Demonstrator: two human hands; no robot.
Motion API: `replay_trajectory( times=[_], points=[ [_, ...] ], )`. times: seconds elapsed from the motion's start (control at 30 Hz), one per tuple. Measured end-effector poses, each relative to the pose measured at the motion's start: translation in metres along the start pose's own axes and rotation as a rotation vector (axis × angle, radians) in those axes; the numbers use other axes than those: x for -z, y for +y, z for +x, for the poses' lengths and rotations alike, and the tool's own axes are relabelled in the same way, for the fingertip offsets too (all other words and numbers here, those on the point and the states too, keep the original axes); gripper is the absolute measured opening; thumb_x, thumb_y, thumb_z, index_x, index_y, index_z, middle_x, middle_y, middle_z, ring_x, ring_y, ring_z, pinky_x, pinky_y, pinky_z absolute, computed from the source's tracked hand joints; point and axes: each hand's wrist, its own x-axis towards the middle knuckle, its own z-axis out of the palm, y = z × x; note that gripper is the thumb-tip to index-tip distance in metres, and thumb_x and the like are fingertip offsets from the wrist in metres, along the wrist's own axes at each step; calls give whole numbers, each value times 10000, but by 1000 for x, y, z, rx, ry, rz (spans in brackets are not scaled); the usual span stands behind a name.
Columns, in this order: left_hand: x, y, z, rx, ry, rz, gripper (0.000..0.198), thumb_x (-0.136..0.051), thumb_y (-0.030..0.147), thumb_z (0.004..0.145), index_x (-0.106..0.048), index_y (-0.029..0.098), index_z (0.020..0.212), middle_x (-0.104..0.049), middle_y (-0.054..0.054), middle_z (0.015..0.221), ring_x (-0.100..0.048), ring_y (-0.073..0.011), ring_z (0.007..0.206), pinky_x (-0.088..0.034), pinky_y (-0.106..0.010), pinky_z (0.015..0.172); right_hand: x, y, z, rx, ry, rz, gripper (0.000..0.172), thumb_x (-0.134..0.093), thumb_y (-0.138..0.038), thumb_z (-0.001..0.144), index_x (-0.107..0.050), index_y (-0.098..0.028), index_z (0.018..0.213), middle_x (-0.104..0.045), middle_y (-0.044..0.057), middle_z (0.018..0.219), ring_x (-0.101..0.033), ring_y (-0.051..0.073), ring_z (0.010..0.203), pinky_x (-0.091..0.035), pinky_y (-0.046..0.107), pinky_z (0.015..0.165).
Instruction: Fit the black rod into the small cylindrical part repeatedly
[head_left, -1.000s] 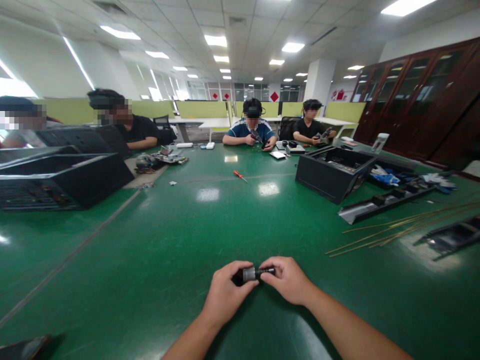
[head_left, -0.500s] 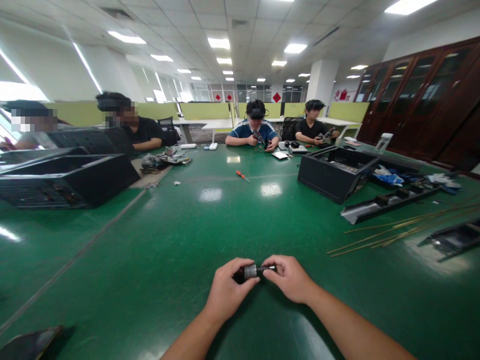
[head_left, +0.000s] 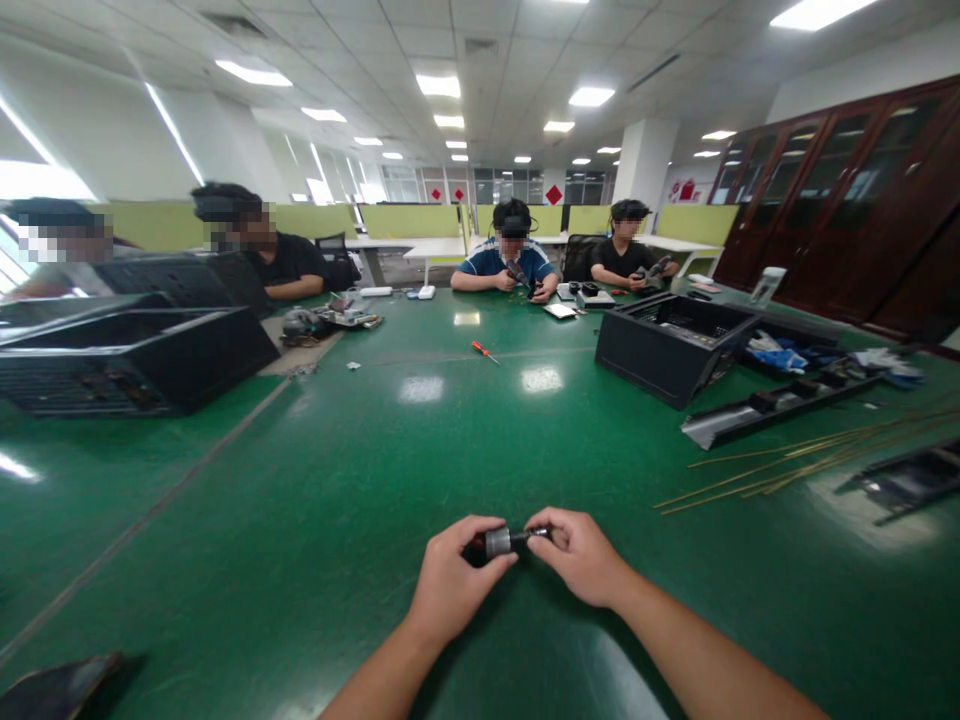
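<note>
My left hand (head_left: 459,575) is wrapped round the dark body of a cylindrical tool (head_left: 498,543) with a silver-grey collar, held level just above the green tabletop. From the collar a narrow black shaft runs to the right. Its shiny metal tip (head_left: 541,534) sits pinched between the thumb and fingers of my right hand (head_left: 581,560). A small gap separates the two hands, where the shaft shows. Most of the body lies hidden in my left palm, so its exact kind is unclear.
An orange screwdriver (head_left: 484,351) lies mid-table. Black computer cases (head_left: 652,355) (head_left: 150,365) stand right and left. Thin brass-coloured rods (head_left: 780,466) and a long metal rail (head_left: 750,412) lie at right. Several people sit across the table, one holding a power tool (head_left: 517,272).
Both hands stay almost in place. The shiny tip has turned or shifted slightly in my right fingers, and the tool's body has moved a touch left.
</note>
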Motion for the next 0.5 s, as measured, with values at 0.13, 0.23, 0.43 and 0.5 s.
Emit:
replay_trajectory(
  times=[0.13, 0.23, 0.43, 0.5],
  points=[
    [0, 0, 0, -3, 10, 8, 267, -784, 255, 678, -731, 235, 938, -758, -23, 902, -700, -202, 829, -557, -314, 771, 0, 1, 0, -11, 1, 37, 189, -620, -316, 844, -694, -170, 937, -416, -60, 551, -299, 93, 493, -212, 235, 487],
    [1, 0, 0, -7, 14, 8, 264, -785, 262, 681, -730, 234, 937, -757, -22, 899, -699, -201, 825, -556, -311, 766, 0, 1, 0, -17, -1, 55, 183, -614, -311, 849, -687, -166, 934, -391, -66, 546, -293, 93, 489, -205, 237, 486],
    [2, 1, -1, -4, 24, 17, 270, -782, 272, 686, -728, 233, 948, -755, -25, 911, -697, -202, 829, -554, -315, 774, 0, 0, -1, -19, -17, 128, 181, -594, -313, 864, -670, -159, 921, -426, -58, 584, -318, 88, 505, -231, 227, 491],
    [2, 1, -1, -8, 26, 15, 268, -779, 273, 690, -727, 232, 949, -754, -25, 911, -697, -202, 830, -554, -315, 773, 1, -1, -1, -22, -16, 149, 181, -593, -312, 863, -666, -155, 915, -445, -55, 594, -321, 85, 507, -235, 225, 492]
  ],
)
